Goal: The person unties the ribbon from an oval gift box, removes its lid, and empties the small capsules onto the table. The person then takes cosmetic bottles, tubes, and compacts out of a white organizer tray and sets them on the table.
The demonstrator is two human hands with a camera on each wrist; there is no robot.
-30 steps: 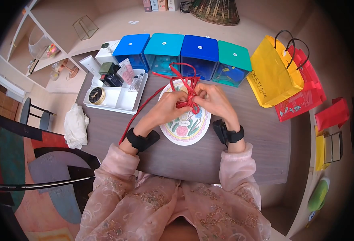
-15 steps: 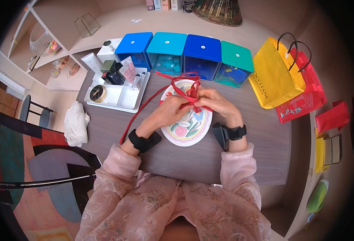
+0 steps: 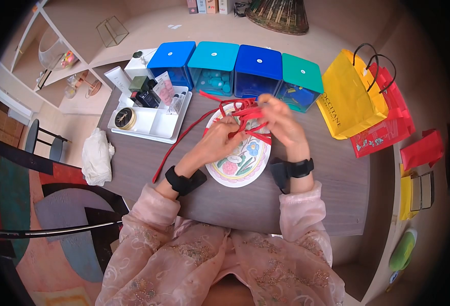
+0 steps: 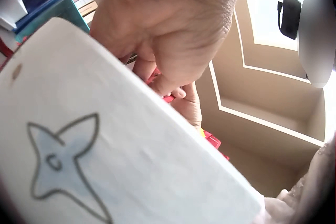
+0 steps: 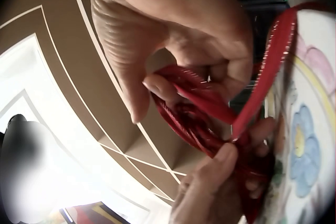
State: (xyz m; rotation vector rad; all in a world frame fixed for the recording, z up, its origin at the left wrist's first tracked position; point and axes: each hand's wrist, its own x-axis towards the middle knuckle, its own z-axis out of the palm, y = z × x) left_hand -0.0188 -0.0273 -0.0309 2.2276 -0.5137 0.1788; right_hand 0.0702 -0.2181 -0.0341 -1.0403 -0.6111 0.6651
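A white oval box (image 3: 237, 174) with painted flowers on its lid lies on the table in front of me; its white side (image 4: 142, 150) fills much of the left wrist view. Red ribbon (image 5: 270, 69) with glittering edges runs across it and bunches into loops on top. My left hand (image 3: 217, 142) pinches the ribbon low over the lid, thumb against fingers at the crossing. Above it my right hand (image 3: 285, 125), raised and slightly blurred, has fingers curled through a ribbon loop (image 5: 181, 124), its thumb apart. One long ribbon tail (image 3: 179, 140) trails left over the table.
Several lidded boxes, such as a teal one (image 3: 214, 56), line the back. A white tray (image 3: 153, 133) of cosmetics stands at left, near a crumpled white cloth or bag (image 3: 97, 157). Yellow (image 3: 350, 97) and red (image 3: 383, 133) paper bags stand at right.
My right hand has risen and moved away from the knot, fingers spreading a ribbon loop. The left hand stays low at the crossing. The long tail still trails left.
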